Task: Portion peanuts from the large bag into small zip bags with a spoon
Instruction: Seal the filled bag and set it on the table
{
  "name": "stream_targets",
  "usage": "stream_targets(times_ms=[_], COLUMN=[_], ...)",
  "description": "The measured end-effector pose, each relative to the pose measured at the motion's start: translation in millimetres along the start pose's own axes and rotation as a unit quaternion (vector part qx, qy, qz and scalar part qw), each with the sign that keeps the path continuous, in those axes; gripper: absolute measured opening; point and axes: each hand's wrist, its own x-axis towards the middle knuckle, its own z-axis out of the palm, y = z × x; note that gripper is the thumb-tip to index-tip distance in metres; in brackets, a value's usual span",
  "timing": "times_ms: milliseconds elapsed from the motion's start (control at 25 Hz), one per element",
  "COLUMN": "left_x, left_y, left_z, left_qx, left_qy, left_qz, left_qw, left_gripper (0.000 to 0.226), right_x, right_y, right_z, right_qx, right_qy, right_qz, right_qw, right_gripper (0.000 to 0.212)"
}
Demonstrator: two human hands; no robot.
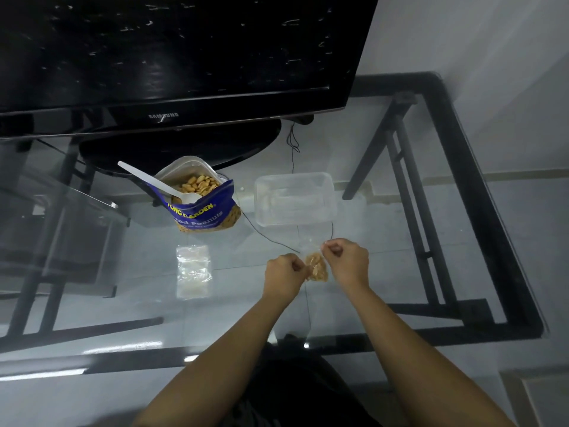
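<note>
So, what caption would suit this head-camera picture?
Left hand and right hand pinch a small zip bag of peanuts at the glass table, spoon resting in the large bag.

The blue large bag (pixel 204 212) was stood open on the tabletop (pixel 400 272), with a white spoon (pixel 154 183) propped in its peanuts (pixel 198 182) (bowl down). A small zip bag (pixel 317 269), partly filled, was pinched between the left hand (pixel 284 272) and the right hand (pixel 348 260); empty zip bags (pixel 193 271) were laid flat nearby.

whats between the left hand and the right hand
Head view: a small clear zip bag of peanuts lies between the left hand and the right hand, each pinching one side of it.
</note>
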Motion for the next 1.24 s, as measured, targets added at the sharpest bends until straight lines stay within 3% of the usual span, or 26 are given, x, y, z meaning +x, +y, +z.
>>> stream_targets(times_ms=[200, 360, 600, 840, 960, 1240], left_x=[-7.6, -14.0, -0.4, 23.4, 30.0, 30.5], left_y=[2.4, -13.5, -91.5, -147.5, -150.8, -153.4], left_z=[-13.2, -63.3, -160.5, -189.5, -189.8, -190.1], left_qx=[0.016, 0.015, 0.101, 0.23, 0.215, 0.207], left_qy=[0.014, 0.076, 0.179, 0.11, 0.093, 0.096], left_qz=[0.02, 0.069, 0.082, 0.19, 0.216, 0.249], left_qw=[1.0, 0.995, 0.975, 0.948, 0.948, 0.941], left_gripper=[0.038, 0.029, 0.022, 0.034, 0.028, 0.013], right_x=[-1.4, -14.8, -49.4, -51.0, -49.6, -60.8], right_y=[-7.2, -33.9, -92.3, -121.5, -120.0, -106.9], right_z=[-4.4, 3.7, 98.3, 155.9, 165.5, 166.9], right_qx=[-0.001, -0.003, -0.023, -0.109, -0.128, -0.083], right_qy=[0.016, 0.03, -0.148, -0.204, -0.193, -0.086], right_qz=[0.008, -0.091, -0.246, -0.25, -0.252, -0.318], right_qw=[1.0, 0.995, 0.958, 0.94, 0.94, 0.941], right_gripper=[0.026, 0.019, 0.022, 0.045, 0.042, 0.033])
